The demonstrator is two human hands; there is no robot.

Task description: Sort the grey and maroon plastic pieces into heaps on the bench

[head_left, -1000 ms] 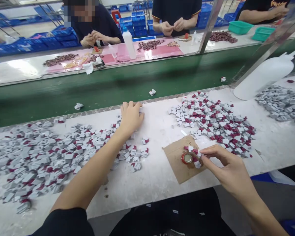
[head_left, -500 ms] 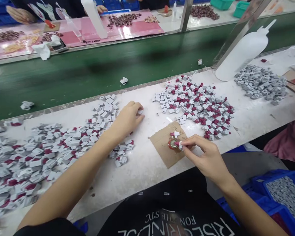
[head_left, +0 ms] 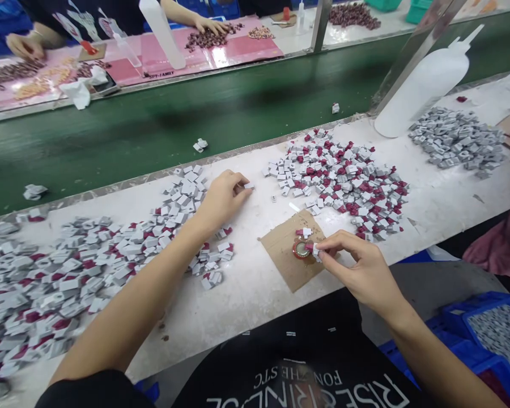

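Note:
My right hand (head_left: 359, 263) pinches a small white and maroon piece (head_left: 315, 250) over the rim of a round cap (head_left: 301, 249). The cap lies on a brown cardboard square (head_left: 291, 275), with another white and maroon piece (head_left: 305, 232) just behind it. Further left, my left hand (head_left: 226, 195) has its thumb and forefinger closed on a small light grey piece (head_left: 249, 186). Beside that hand spreads a big pile of grey and maroon pieces (head_left: 123, 249). A second mixed pile (head_left: 344, 181) lies behind my right hand.
A green conveyor belt (head_left: 153, 124) carries a few loose pieces. At the right stand a white bottle (head_left: 420, 93) by a metal post and a grey pile (head_left: 457, 141). Another person's hands (head_left: 212, 25) are across the belt. Blue crates (head_left: 454, 334) sit low right.
My left hand has shifted slightly, and the grey piece at its fingertips shows more clearly. Pieces on the belt moved left. Across the belt, a person's hand has reached onto the brown pile.

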